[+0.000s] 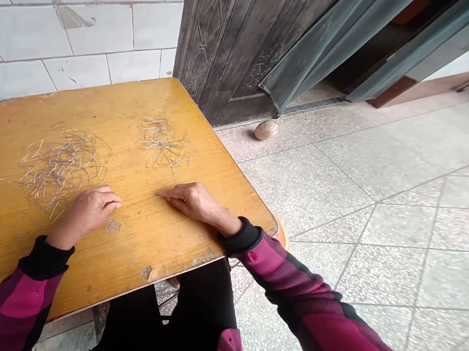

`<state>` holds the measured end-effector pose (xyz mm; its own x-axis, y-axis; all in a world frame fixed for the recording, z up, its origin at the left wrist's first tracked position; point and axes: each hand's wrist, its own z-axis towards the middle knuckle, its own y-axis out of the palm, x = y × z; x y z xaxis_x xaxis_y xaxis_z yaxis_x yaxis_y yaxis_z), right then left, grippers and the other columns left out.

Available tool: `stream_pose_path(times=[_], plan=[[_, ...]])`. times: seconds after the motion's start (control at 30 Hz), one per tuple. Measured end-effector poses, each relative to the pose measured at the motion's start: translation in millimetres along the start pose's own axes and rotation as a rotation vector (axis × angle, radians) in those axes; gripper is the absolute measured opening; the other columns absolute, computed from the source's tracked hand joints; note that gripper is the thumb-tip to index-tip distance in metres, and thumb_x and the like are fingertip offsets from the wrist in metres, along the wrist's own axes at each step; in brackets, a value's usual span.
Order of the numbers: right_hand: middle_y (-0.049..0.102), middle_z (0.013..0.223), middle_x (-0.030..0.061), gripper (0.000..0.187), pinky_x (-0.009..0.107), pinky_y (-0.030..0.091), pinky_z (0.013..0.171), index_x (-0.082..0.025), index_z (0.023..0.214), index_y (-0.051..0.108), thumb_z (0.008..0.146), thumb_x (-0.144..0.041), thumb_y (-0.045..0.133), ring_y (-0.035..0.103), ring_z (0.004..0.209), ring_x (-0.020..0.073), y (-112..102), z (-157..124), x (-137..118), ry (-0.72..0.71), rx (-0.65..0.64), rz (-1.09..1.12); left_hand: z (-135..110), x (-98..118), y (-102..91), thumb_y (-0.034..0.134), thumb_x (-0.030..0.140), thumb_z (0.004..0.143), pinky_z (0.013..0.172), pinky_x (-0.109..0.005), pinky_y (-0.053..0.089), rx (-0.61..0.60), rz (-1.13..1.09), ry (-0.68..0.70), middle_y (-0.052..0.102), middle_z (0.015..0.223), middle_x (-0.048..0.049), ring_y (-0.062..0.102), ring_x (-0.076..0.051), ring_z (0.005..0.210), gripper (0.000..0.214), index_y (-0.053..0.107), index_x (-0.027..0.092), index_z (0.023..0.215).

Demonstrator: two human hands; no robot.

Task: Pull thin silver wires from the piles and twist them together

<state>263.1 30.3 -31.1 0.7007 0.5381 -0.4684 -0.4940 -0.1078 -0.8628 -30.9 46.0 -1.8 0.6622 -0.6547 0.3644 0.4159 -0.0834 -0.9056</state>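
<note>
Two piles: large strand pile (59,167) far left, small strand pile (164,142) far right, both on the surface (146,237).
Left hand (89,213): curled narrow at the large strand pile's near edge; cannot tell if it holds anything.
Right hand (192,201): just near of the small strand pile, fingertips pinched on a single strand (160,197).

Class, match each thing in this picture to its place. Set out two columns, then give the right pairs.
Things:
1. larger strand pile
2. smaller strand pile
3. ball

Places:
A. on the floor by the door
B. on the table, next to the left hand
C. on the table, beyond the right hand

Pairs: 1-B, 2-C, 3-A.
</note>
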Motion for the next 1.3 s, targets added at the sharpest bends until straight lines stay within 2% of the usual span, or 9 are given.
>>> stream_pose_path(times=[0.17,0.3,0.4,0.57,0.73,0.87,1.17,1.3], plan=[[0.075,0.094,0.0084,0.032,0.027,0.044,0.068,-0.020,0.118,0.072,0.096,-0.024,0.048,0.067,0.078,0.0166,2,1,-2,0.026,-0.001,-0.072,4,11,6.6,0.050,0.020,0.093,0.069,-0.028,0.045,0.107,0.001,0.044,0.067,0.082,-0.0039,0.060,-0.015,0.075,0.023,0.072,0.017,0.084],[0.074,0.089,0.0072,0.032,0.026,0.040,0.064,-0.022,0.119,0.072,0.096,-0.024,0.050,0.064,0.074,0.0154,1,1,-3,0.036,-0.013,-0.119,13,24,23.3,0.047,0.018,0.095,0.067,-0.027,0.045,0.032,0.030,0.130,0.066,0.085,-0.0059,0.060,-0.016,0.075,0.026,0.071,0.015,0.084],[0.073,0.088,0.0061,0.031,0.026,0.037,0.062,-0.025,0.116,0.073,0.096,-0.024,0.049,0.063,0.072,0.0143,-1,1,-5,0.036,-0.031,-0.146,23,28,33.1,0.047,0.017,0.095,0.066,-0.027,0.044,-0.009,0.038,0.114,0.065,0.083,-0.0057,0.059,-0.015,0.072,0.027,0.071,0.015,0.081],[0.072,0.086,0.0054,0.030,0.027,0.033,0.059,-0.025,0.112,0.073,0.096,-0.026,0.048,0.060,0.069,0.0137,-2,2,-8,0.051,-0.040,-0.195,47,35,41.3,0.061,0.014,0.084,0.064,-0.025,0.042,0.013,-0.066,-0.103,0.067,0.073,-0.0020,0.059,-0.013,0.066,0.013,0.072,0.017,0.077],[0.071,0.086,0.0055,0.031,0.028,0.029,0.056,-0.026,0.109,0.074,0.097,-0.027,0.045,0.057,0.066,0.0141,-2,2,-11,0.073,-0.053,-0.238,59,47,43.2,0.062,0.016,0.080,0.055,-0.023,0.039,-0.089,-0.253,-0.306,0.063,0.057,0.0003,0.057,-0.012,0.054,0.012,0.069,0.015,0.070],[0.070,0.085,0.0059,0.031,0.028,0.028,0.055,-0.025,0.106,0.074,0.097,-0.028,0.044,0.055,0.065,0.0141,-3,2,-14,0.085,-0.054,-0.258,59,48,44.8,0.059,0.014,0.079,0.051,-0.020,0.039,-0.114,-0.352,-0.364,0.060,0.050,0.0023,0.056,-0.010,0.047,0.013,0.067,0.015,0.069],[0.068,0.087,0.0053,0.032,0.030,0.024,0.054,-0.028,0.115,0.069,0.099,-0.031,0.041,0.052,0.063,0.0134,-7,1,-22,0.109,-0.093,-0.318,64,56,43.1,0.057,0.012,0.076,0.049,-0.020,0.041,-0.137,-0.371,-0.520,0.058,0.046,0.0020,0.059,-0.012,0.046,0.015,0.060,0.016,0.062],[0.067,0.088,0.0060,0.031,0.030,0.025,0.055,-0.024,0.112,0.068,0.099,-0.030,0.041,0.051,0.062,0.0130,-12,0,-29,0.112,-0.122,-0.343,69,59,41.7,0.057,0.011,0.077,0.047,-0.021,0.044,-0.176,-0.435,-0.659,0.059,0.048,0.0014,0.061,-0.013,0.046,0.012,0.059,0.016,0.066]])
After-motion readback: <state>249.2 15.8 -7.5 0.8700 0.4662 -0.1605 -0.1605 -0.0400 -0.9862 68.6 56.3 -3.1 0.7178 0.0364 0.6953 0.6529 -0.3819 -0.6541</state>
